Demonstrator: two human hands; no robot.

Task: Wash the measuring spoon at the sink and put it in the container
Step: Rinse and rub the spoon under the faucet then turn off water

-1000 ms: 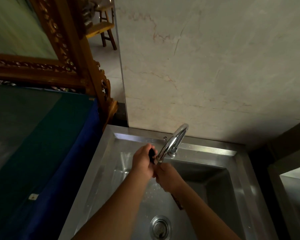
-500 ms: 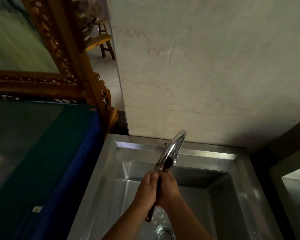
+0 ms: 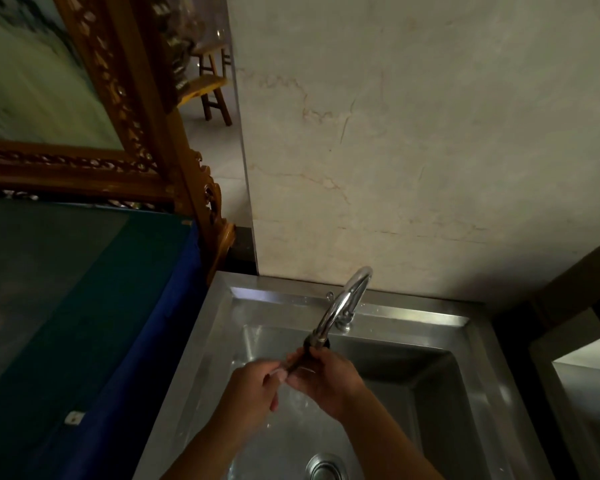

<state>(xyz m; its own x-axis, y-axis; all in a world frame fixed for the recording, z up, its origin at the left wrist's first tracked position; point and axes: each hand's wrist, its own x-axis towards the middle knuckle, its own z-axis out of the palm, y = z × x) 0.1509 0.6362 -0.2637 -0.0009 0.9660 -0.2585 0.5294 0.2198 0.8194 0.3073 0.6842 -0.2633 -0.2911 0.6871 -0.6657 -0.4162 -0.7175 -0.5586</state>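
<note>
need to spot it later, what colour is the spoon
Dark, nearly black measuring spoon, seen in the head view.

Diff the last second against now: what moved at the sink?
Both hands swapped ends of the dark measuring spoon: its bowl went from the left hand to under the chrome faucet spout, now gripped by the right hand; left fingers rub the handle. Steel sink and drain unchanged.

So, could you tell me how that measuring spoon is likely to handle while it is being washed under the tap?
The measuring spoon looks thin and dark, pinched by the right hand below the faucet, so probably stiff and light. Probably wet there, so likely slippery; the left hand seems to steady it.
</note>
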